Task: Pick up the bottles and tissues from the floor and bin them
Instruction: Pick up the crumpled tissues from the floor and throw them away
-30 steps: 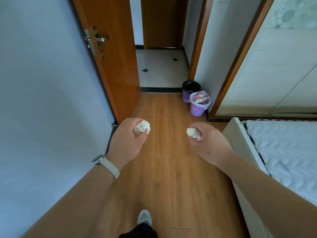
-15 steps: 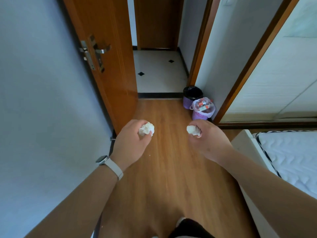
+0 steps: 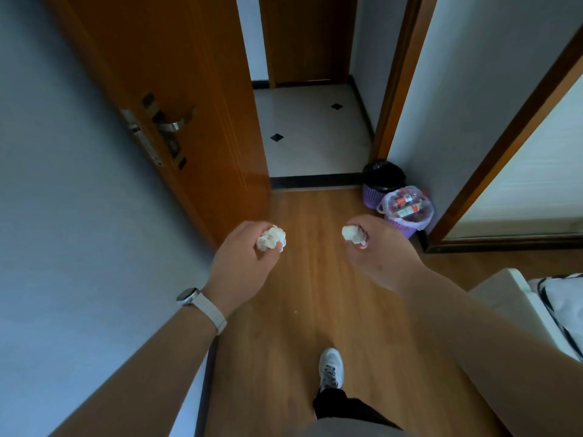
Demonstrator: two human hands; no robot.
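Nearest the camera, at 6 o'clock, 1 white trainer (image 3: 329, 367) below a dark trouser leg (image 3: 344, 405) is planted on the wooden floor (image 3: 315, 294). At 4 o'clock the pale corner of a bed (image 3: 504, 288) juts in, carrying a white mattress (image 3: 564, 304) edged in black.

2 bare forearms reach forward from the lower corners. The left wrist, at 8 o'clock, wears a watch (image 3: 189, 294) on a pale strap. The left hand (image 3: 243, 263), just left of centre, shows its back, and its fingers (image 3: 252, 230) are curled round a crumpled white tissue (image 3: 271, 238) that pokes out at the tips. The right hand (image 3: 378, 257), just right of centre, does likewise, its fingers (image 3: 362, 222) closed round a smaller tissue wad (image 3: 353, 233). The 2 hands are level, apart, and held in the air above the floor.

Beyond the right hand, at 2 o'clock, 2 purple basket bins stand side by side against a grey wall (image 3: 457, 89). The nearer bin (image 3: 407, 228) has a clear bag liner and holds plastic bottles (image 3: 405, 206) with red and white labels, lying on their sides. The farther bin (image 3: 373, 195) has a black liner, and its contents cannot be seen.

At 10 o'clock an orange-brown wooden door (image 3: 189, 58) stands open, with a metal lever handle (image 3: 173, 121). At 12 o'clock the wood ends at a dark threshold strip (image 3: 315, 181). Past it lie pale tiles (image 3: 309, 146) with small black diamonds, then a second wooden door (image 3: 309, 39), closed.
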